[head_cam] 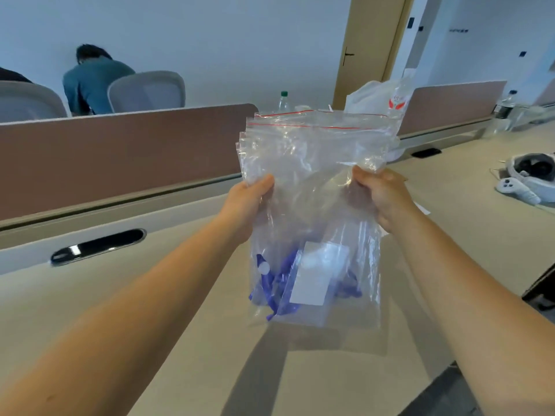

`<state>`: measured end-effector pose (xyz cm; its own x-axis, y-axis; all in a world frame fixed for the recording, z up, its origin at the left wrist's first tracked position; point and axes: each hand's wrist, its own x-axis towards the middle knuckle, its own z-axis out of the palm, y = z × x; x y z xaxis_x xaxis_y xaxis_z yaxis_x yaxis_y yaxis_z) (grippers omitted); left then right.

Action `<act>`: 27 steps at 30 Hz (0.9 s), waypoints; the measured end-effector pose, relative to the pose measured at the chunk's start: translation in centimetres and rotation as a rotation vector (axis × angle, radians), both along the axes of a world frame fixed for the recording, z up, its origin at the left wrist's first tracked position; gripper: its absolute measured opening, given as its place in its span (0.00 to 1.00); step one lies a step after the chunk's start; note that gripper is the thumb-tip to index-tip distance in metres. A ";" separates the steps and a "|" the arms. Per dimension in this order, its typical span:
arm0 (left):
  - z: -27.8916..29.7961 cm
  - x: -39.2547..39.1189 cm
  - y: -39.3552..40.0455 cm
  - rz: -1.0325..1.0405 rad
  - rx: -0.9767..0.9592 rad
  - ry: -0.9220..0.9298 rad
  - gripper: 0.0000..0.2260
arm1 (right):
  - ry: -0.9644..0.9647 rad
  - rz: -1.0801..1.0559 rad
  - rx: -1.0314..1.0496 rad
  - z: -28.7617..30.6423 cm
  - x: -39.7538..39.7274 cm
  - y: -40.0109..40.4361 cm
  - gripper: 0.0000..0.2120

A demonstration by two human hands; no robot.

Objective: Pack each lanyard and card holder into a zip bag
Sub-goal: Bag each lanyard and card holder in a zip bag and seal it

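I hold a clear zip bag (pixel 312 163) with a red seal line upright above the beige desk (pixel 186 310). My left hand (pixel 246 202) grips its left edge at mid height, and my right hand (pixel 381 196) grips its right edge. At the bag's bottom lie a bunched blue lanyard (pixel 274 283) and a clear card holder (pixel 315 274) with a white insert. Several layered plastic edges show at the bag's top left, so more than one bag may be in my grip; I cannot tell.
A brown divider (pixel 120 151) runs along the desk's far edge, with a dark cable slot (pixel 97 246) near it. A white plastic bag (pixel 378 97) and a bottle (pixel 283 100) stand behind. A headset with a controller (pixel 528 175) lies at right. A person (pixel 90 82) sits beyond the divider.
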<state>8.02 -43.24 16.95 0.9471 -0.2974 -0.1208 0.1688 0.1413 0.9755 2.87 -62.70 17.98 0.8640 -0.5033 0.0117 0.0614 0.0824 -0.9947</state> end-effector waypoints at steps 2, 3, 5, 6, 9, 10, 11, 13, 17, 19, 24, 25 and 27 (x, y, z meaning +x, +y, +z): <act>-0.1 -0.2 -2.1 0.050 -0.013 0.000 0.11 | 0.010 0.070 -0.025 0.3 0.8 -2.3 0.13; -0.1 -0.5 -3.3 0.077 -0.022 0.006 0.12 | 0.010 0.103 -0.009 0.3 1.2 -3.5 0.13; -0.2 -1.0 -5.7 0.140 -0.043 0.020 0.13 | 0.000 0.188 0.056 0.5 1.8 -6.0 0.13; -0.4 -1.3 -7.0 0.174 -0.049 0.032 0.13 | 0.003 0.224 0.069 0.6 2.0 -7.2 0.13; -1.0 -2.6 -10.9 0.253 -0.075 0.070 0.12 | 0.036 0.272 -0.031 0.2 2.5 -11.3 0.14; -1.2 -2.8 -12.3 0.273 -0.083 0.081 0.11 | 0.043 0.287 -0.049 0.1 2.6 -12.6 0.14; -1.5 -3.0 -13.6 0.290 -0.081 0.093 0.11 | 0.051 0.305 -0.061 -0.1 2.7 -13.8 0.14; -2.0 -3.3 -16.3 0.308 -0.086 0.124 0.10 | 0.067 0.334 -0.071 -0.3 2.6 -16.1 0.17; -3.8 -3.4 -22.1 0.274 -0.109 0.201 0.11 | 0.110 0.308 -0.039 -1.3 2.3 -21.2 0.18; -5.0 -3.2 -25.1 0.200 -0.093 0.248 0.11 | 0.152 0.250 -0.052 -1.9 2.4 -24.2 0.15; -8.9 -1.2 -31.4 0.089 -0.028 0.365 0.13 | 0.298 0.165 -0.154 -4.0 4.2 -30.9 0.11; -9.7 -0.4 -32.4 0.072 -0.023 0.395 0.13 | 0.330 0.161 -0.170 -4.7 5.0 -32.0 0.12; -10.9 1.3 -33.6 0.058 0.006 0.453 0.13 | 0.392 0.167 -0.191 -6.5 7.0 -33.5 0.14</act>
<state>9.35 -76.81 6.03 0.8135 -0.2436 -0.5281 0.5705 0.1578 0.8060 9.87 -96.21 11.51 0.8910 -0.3772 -0.2525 -0.3203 -0.1282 -0.9386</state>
